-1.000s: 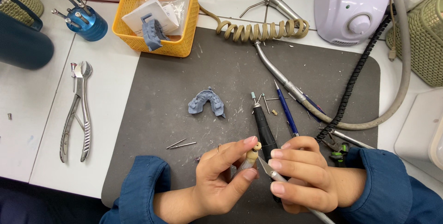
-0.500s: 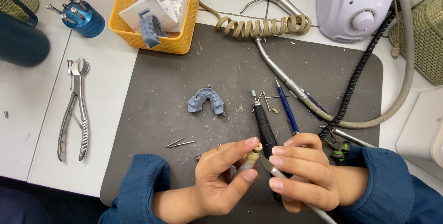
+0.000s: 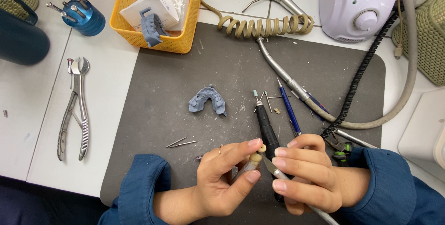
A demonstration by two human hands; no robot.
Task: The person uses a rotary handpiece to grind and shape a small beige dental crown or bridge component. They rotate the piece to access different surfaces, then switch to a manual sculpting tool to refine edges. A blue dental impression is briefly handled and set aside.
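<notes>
My left hand pinches a small cream tooth-shaped piece between thumb and forefinger, low over the dark grey mat. My right hand grips a thin metal-handled knife, its blade tip resting against that piece. Both wrists wear blue sleeves. A black rotary handpiece lies on the mat just beyond my fingers, partly hidden by them. A blue-grey dental arch model sits in the middle of the mat.
Two loose burs lie left of my hands, a blue pen to the right. Steel pliers rest on the white table at left. A yellow basket, blue bur stand, coiled hose and lilac machine stand behind.
The view has drifted slightly; my hands keep the same grip on the small piece and the knife, with almost no movement.
</notes>
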